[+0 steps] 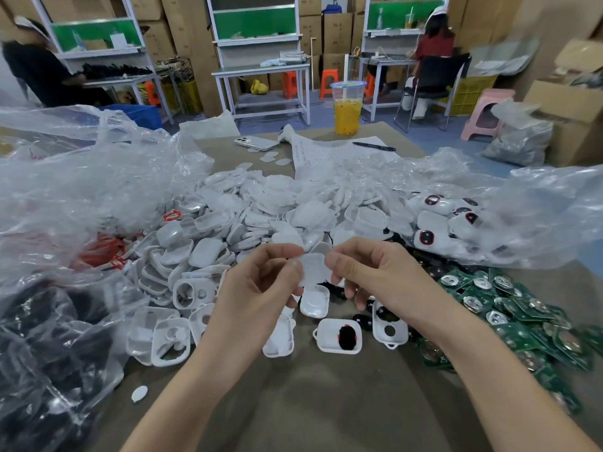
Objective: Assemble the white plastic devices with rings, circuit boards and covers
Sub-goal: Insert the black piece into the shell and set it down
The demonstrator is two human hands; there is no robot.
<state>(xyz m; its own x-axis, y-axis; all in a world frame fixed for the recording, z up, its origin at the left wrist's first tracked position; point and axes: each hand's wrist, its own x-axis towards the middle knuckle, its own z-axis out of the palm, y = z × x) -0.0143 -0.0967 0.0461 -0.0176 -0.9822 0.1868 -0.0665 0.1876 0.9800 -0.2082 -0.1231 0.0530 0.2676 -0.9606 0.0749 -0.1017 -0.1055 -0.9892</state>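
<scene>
Left hand (261, 282) and right hand (368, 272) pinch a white cover (315, 267), flat face toward camera.

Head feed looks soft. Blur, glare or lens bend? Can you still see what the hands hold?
Head view: wide-angle bend tilts the far shelving, and the room's edges smear. Glare whitens the clear plastic bags. The left hand and right hand pinch a thin white piece, soft-edged against the white pile.
</scene>
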